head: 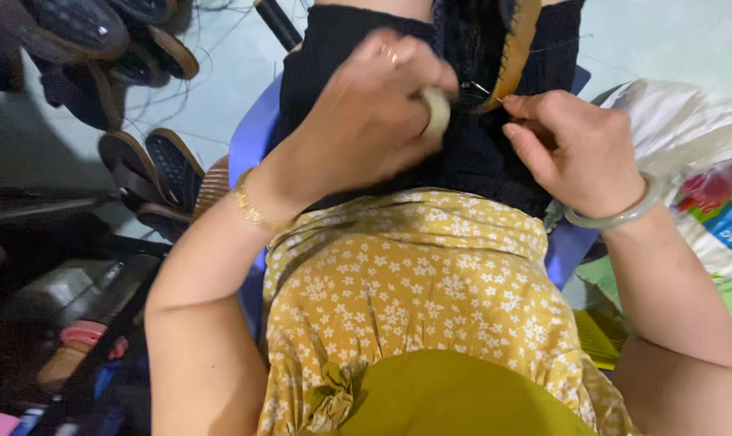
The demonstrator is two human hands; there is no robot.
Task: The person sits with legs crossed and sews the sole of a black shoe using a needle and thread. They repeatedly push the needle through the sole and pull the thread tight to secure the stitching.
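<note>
Mostly, the work itself is hidden: the shoe sole [518, 44], tan-edged w/ a dark inner face, is cut off by the top of the frame, and only its lower tip is seen, held upright over the lap on black cloth [471, 153]. The spot where both hands meet is crowded by knuckles, so the stitching point is hard to make out; a thin metal needle [479, 87] is glimpsed just beside the sole's edge, betw. the two hands. Thread can't be made out clearly.

The left hand [366, 113] is curled into a loose fist, fingers folded in and pressed against a pale, rounded object [438, 111]; what that object is can't be told. A ring and a gold bracelet are worn on that side.

The right hand [576, 149] is seen w/ thumb and forefinger pinched together right at the sole's lower tip, other fingers tucked under; whether the needle or the sole edge is gripped cannot be told. A pale bangle [616, 216] sits on that wrist.

A heap of dark soles [152, 165] lies on the floor at upper left, partly in shadow, and a white sack [689, 137] is cropped at the right edge.
</note>
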